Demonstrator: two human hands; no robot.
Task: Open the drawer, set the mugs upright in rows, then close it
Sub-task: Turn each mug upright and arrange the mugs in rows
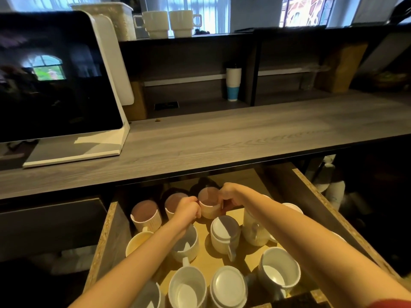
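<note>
The drawer (329, 207) stands pulled out below the counter, full of cream ribbed mugs. At its back, three mugs stand upright in a row: one at left (145, 215), one in the middle (174, 202), one at right (209, 204). My left hand (186, 208) and my right hand (229, 196) both grip that right-hand mug from either side. Nearer me, an upside-down mug (225, 233) shows its base, another upside-down mug (229, 285) lies at the front, and several more mugs (186, 287) lie tilted or on their sides. My forearms hide parts of others.
A grey wooden counter (222, 138) runs above the drawer. A white-framed screen (55, 81) stands on it at left. Two cream mugs (169, 23) sit on the top shelf, and a stack of paper cups (233, 83) stands in the shelf niche.
</note>
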